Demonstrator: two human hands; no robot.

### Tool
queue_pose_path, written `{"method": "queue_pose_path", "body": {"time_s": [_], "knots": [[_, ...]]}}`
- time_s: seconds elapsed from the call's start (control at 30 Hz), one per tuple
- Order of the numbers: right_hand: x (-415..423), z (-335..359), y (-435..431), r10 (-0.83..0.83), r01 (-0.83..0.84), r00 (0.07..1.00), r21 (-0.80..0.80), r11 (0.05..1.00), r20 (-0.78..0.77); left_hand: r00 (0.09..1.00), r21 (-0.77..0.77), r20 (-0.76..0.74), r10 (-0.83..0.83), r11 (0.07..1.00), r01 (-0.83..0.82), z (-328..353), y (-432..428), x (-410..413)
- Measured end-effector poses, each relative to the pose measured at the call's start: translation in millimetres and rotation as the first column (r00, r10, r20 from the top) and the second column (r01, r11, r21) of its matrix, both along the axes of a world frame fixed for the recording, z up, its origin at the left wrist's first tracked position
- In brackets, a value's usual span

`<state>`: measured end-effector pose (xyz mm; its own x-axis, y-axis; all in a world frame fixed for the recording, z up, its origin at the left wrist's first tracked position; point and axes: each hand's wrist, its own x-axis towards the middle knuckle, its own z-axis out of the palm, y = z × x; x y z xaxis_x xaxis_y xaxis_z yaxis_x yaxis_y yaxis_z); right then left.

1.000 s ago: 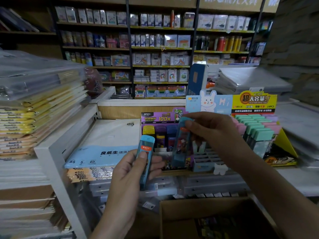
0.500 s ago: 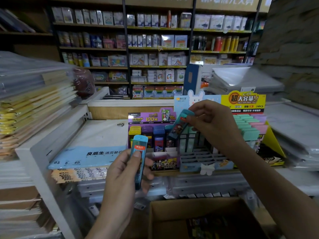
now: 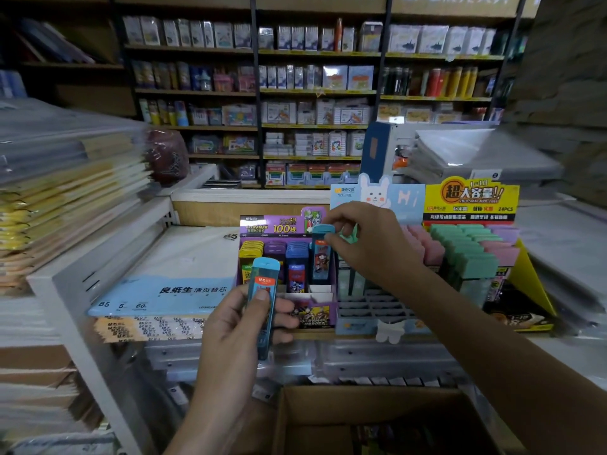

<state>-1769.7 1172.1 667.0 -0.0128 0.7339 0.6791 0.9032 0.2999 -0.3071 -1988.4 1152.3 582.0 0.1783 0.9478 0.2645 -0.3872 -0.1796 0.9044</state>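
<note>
My left hand [image 3: 236,333] grips a slim teal lead-refill case [image 3: 264,303] upright, thumb pressed on its front, just in front of the purple display box [image 3: 285,228]. My right hand [image 3: 364,244] pinches the top of a second teal case [image 3: 321,254] that stands upright in the right-hand column of that purple box. Yellow, purple and blue cases fill the box's other columns.
A blue rabbit-printed display box [image 3: 371,320] with empty slots sits right of the purple one, then a yellow box [image 3: 473,198] of green, pink and purple cases. Paper packs [image 3: 164,290] lie left, notebook stacks [image 3: 65,192] far left, an open carton [image 3: 377,418] below.
My right hand has carried its teal case from mid-air down and left, and turned it upright into the purple box's right column. My left hand keeps its case about where it was.
</note>
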Motion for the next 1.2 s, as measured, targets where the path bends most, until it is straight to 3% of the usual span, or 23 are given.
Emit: {"method": "queue_pose_path", "body": {"time_s": [0.27, 0.43, 0.6, 0.77, 0.97, 1.2], "knots": [[0.4, -23.3, 10.4, -0.065, 0.07, 0.98, -0.017, 0.997, 0.187, 1.0, 0.018, 0.019, 0.019, 1.0, -0.019, -0.7, 6.8, 3.3], [2.9, -24.0, 5.2, -0.068, 0.069, 0.982, 0.0, 0.998, 0.175, 0.998, 0.092, -0.033, 0.053, 0.994, -0.05, 5.9, 12.1, 5.2], [20.8, -18.2, -27.5, -0.063, 0.057, 0.997, 0.166, 0.985, 0.031, 0.992, 0.191, -0.113, 0.056, 0.981, -0.033, 18.9, 18.6, 11.4], [61.8, -13.4, -62.3, -0.18, 0.152, 0.98, 0.259, 0.954, 0.085, 0.983, 0.299, -0.178, 0.045, 0.954, 0.01, 38.4, 27.6, 23.0], [109.6, -19.0, -81.3, -0.337, 0.304, 0.93, 0.21, 0.929, 0.145, 0.954, 0.412, -0.282, 0.101, 0.911, 0.025, 62.5, 43.9, 42.6], [117.0, -34.4, -83.8, -0.335, 0.322, 0.94, 0.146, 0.935, 0.071, 0.89, 0.497, -0.42, 0.175, 0.866, 0.064, 72.4, 67.9, 57.8]]}}
